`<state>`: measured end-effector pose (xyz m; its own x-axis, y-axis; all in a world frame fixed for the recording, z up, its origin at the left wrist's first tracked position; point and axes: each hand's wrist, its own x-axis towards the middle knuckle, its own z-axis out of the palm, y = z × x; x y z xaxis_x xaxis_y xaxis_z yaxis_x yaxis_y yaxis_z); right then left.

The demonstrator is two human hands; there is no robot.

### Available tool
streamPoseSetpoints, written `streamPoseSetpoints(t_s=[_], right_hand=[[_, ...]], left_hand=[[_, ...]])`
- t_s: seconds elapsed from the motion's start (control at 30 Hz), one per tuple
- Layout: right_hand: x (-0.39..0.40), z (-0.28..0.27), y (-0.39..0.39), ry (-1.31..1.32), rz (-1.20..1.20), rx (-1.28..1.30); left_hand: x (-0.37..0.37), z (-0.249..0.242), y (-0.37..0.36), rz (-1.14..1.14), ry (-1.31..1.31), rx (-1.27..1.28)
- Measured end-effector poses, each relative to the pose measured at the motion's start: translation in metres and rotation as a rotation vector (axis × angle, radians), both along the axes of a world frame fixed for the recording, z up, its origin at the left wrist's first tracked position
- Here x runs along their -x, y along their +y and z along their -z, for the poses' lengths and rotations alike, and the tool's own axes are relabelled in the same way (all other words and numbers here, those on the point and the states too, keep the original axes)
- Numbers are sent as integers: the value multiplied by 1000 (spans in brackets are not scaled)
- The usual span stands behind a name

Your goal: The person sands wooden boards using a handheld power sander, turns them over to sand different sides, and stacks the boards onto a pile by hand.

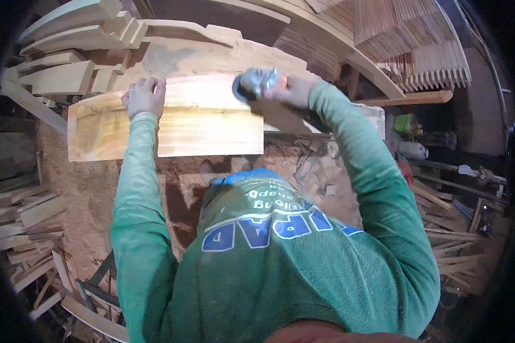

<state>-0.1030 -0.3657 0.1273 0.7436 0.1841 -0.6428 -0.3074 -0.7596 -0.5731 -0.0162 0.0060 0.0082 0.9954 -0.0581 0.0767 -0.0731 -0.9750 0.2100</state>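
Note:
A wide, pale wooden board (206, 126) with darker grain streaks lies across the workbench in front of me. My left hand (144, 97) rests on its far left part, fingers bent and closed over the far edge. In my right hand (294, 91) is a grey power sander (257, 83), blurred, with my fingers wrapped round its body. The sander's round pad overlaps the board's far right corner in this view, and a dark shadow falls beside it.
Cut curved wooden pieces (63, 74) are stacked at the far left. A large stack of thin slats (397, 28) stands at the far right. Scrap wood (34, 228) lies piled at the left, with more offcuts (452, 246) at the right. Sawdust covers the floor (86, 206).

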Motion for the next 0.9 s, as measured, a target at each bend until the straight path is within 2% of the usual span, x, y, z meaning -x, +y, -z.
streamPoseSetpoints(t_s=[0.03,0.07,0.1,0.13,0.2,0.23,0.27,0.33,0.37,0.4,0.47,0.53,0.6,0.67,0.7,0.73,0.77,0.8,0.83,0.9], right_hand=[[12,8,-3,-37,-36,-124],[28,30,-3,-84,-120,-405],[39,-14,17,51,-197,-326],[49,-4,15,69,-295,-34],[51,9,20,82,-405,6],[45,24,16,52,-333,-101],[34,34,10,22,-255,-208],[4,42,-7,-136,-130,-80],[-12,54,-19,-211,-30,-16],[-17,39,-29,-160,79,161],[-8,42,-61,-190,149,130],[14,56,-88,-272,261,82],[64,71,-113,-414,425,19],[115,47,-127,-356,629,-76],[141,53,-141,-410,712,-37],[169,61,-153,-461,801,2],[198,67,-162,-549,928,33],[228,71,-167,-633,1062,73],[253,67,-172,-650,1193,20],[314,76,-184,-637,1436,-8]], left_hand=[[-1,0,0,2,-3,0],[0,-1,0,2,-5,3],[0,0,0,1,-7,5],[0,2,0,1,-22,20],[-1,4,1,9,-52,35],[1,0,1,13,-4,26],[5,3,2,28,-68,33],[15,20,-4,78,-208,59],[29,23,-16,160,-112,-97],[51,21,-33,243,-19,-257],[108,-5,-84,419,121,-342],[158,-32,-127,738,328,-311],[194,-30,-141,961,273,-178],[189,-21,-135,964,261,-126],[182,-18,-128,968,258,-106],[172,-21,-120,883,251,-272],[162,-32,-112,751,370,-297],[154,-17,-96,713,246,-500],[147,-12,-81,711,256,-440],[147,-28,-78,654,355,-553]])
